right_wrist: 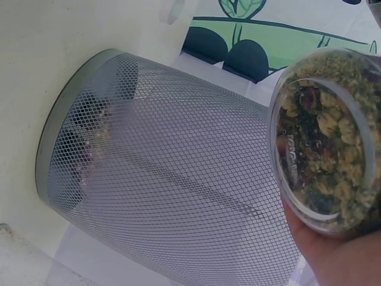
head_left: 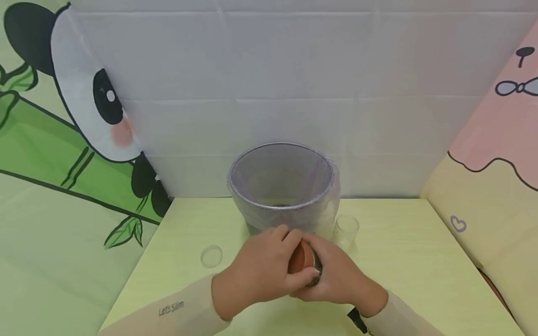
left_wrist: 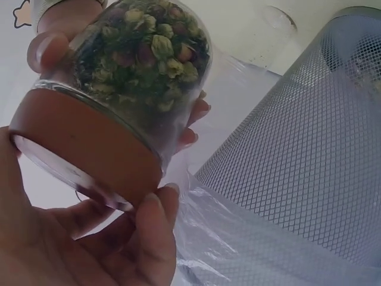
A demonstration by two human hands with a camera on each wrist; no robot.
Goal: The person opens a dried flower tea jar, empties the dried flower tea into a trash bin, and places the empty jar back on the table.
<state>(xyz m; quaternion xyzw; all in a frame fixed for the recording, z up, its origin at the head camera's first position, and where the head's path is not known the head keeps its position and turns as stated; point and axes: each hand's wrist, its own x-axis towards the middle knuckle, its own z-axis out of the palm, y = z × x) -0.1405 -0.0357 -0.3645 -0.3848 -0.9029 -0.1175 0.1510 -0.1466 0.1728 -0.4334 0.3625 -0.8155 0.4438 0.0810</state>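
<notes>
Brown lid [left_wrist: 83, 143], yellowish and dark red flowers [left_wrist: 149, 56], grey mesh bin [right_wrist: 178, 149], pale yellow tabletop [head_left: 403, 261], green bamboo [head_left: 42, 140]

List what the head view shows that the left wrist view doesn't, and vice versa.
Head only: the open mouth of the bin, the round clear piece on the table left of it, and the panda mural.

Left wrist only: the flower buds inside the jar, and the bin wall's mesh weave.

Both: left hand gripping the jar's brown lid, right hand holding the jar, bin with its liner.
</notes>
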